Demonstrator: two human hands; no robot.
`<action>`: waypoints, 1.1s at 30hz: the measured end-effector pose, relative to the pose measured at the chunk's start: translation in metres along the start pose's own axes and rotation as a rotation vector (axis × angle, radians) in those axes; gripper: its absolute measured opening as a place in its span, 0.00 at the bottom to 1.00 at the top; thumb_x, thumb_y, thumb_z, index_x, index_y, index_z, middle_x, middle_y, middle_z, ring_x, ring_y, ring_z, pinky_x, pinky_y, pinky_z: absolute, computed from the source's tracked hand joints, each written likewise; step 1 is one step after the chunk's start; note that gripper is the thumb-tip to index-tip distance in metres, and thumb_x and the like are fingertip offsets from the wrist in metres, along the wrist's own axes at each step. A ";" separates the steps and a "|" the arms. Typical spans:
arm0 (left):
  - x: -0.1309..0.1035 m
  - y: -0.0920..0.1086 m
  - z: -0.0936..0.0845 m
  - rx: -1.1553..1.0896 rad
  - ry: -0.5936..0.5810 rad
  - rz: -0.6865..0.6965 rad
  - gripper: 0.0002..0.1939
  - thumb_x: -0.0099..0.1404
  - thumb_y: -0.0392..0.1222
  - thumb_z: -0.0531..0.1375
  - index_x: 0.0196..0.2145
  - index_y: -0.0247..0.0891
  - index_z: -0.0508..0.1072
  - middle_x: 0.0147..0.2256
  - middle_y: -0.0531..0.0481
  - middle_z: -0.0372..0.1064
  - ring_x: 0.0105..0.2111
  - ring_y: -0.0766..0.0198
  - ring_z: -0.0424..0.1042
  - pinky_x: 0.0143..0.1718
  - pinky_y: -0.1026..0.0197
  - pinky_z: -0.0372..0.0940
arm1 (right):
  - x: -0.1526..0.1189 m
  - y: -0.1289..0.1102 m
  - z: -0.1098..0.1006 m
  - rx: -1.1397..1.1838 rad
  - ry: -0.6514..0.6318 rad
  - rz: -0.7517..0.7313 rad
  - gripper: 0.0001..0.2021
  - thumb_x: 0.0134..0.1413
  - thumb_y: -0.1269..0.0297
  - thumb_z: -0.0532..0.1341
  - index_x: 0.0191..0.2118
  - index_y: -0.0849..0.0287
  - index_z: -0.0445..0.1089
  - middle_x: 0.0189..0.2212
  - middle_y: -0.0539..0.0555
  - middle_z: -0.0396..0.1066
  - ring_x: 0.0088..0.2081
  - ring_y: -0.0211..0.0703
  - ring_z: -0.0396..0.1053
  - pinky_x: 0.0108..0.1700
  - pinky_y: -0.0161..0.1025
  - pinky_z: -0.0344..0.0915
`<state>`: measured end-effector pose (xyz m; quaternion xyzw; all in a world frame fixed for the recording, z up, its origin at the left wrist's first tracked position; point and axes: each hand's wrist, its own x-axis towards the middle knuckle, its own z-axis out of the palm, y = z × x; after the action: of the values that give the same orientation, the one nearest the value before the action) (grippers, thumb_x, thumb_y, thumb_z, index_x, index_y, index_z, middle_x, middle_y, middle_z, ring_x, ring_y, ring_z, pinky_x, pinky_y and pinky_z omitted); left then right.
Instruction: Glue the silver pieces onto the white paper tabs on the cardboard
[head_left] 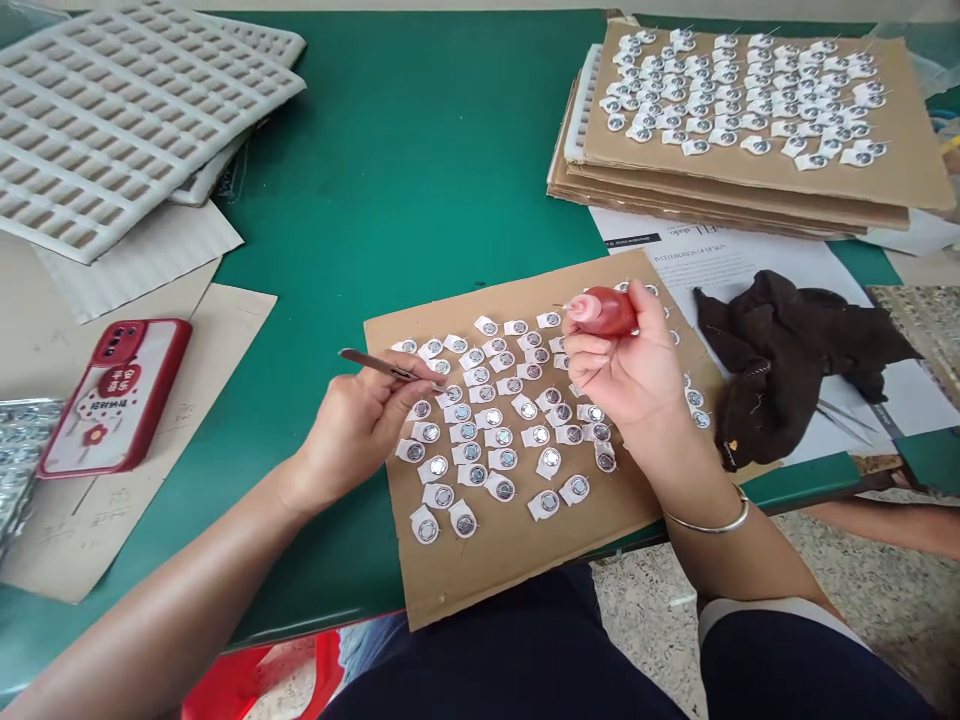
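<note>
My left hand (367, 420) is closed on metal tweezers (379, 364), their tips over a small white piece with a round metallic centre. My right hand (630, 365) is wrapped round a small red bottle (604, 311), its thin nozzle pointing left above the cardboard. Under both hands lies a cardboard sheet (517, 570) bearing several rows of these small white pieces (465, 520); my right hand hides some of them.
A stack of cardboard (750, 190) with more pieces stands back right. Dark cloth (780, 350) lies on printed paper at the right. White trays (135, 110) and a red-cased phone (116, 398) are at the left. Another person's arm (892, 525) shows at the right edge.
</note>
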<state>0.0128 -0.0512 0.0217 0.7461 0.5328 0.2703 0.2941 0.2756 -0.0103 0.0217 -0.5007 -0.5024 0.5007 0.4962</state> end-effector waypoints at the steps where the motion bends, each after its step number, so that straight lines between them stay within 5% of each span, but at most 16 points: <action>1: -0.001 -0.001 0.001 0.026 -0.017 0.015 0.10 0.68 0.43 0.52 0.37 0.38 0.72 0.40 0.47 0.73 0.37 0.61 0.74 0.38 0.59 0.70 | 0.000 0.000 0.000 0.028 -0.017 0.018 0.29 0.61 0.47 0.40 0.29 0.63 0.70 0.23 0.52 0.68 0.16 0.26 0.50 0.15 0.30 0.53; 16: -0.002 -0.007 0.010 0.100 -0.003 0.160 0.07 0.67 0.37 0.52 0.35 0.38 0.69 0.39 0.48 0.74 0.38 0.63 0.74 0.39 0.63 0.70 | 0.000 0.006 -0.003 0.316 -0.249 0.227 0.24 0.58 0.46 0.44 0.32 0.59 0.66 0.30 0.51 0.65 0.18 0.26 0.46 0.17 0.30 0.44; 25: -0.002 -0.008 0.011 0.160 0.009 0.202 0.05 0.66 0.35 0.52 0.33 0.37 0.67 0.38 0.49 0.74 0.37 0.64 0.75 0.36 0.64 0.70 | -0.001 0.006 0.000 0.188 -0.101 0.211 0.26 0.57 0.43 0.45 0.31 0.59 0.69 0.30 0.52 0.68 0.18 0.25 0.51 0.17 0.31 0.49; 33: -0.003 -0.018 0.016 0.252 0.059 0.364 0.06 0.67 0.34 0.51 0.30 0.37 0.62 0.35 0.50 0.75 0.34 0.65 0.76 0.28 0.67 0.70 | -0.005 0.001 0.001 0.607 -0.115 0.455 0.18 0.52 0.46 0.54 0.30 0.56 0.69 0.32 0.49 0.66 0.19 0.24 0.51 0.18 0.28 0.51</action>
<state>0.0124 -0.0516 -0.0026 0.8527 0.4270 0.2718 0.1291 0.2745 -0.0151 0.0211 -0.4007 -0.2343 0.7514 0.4689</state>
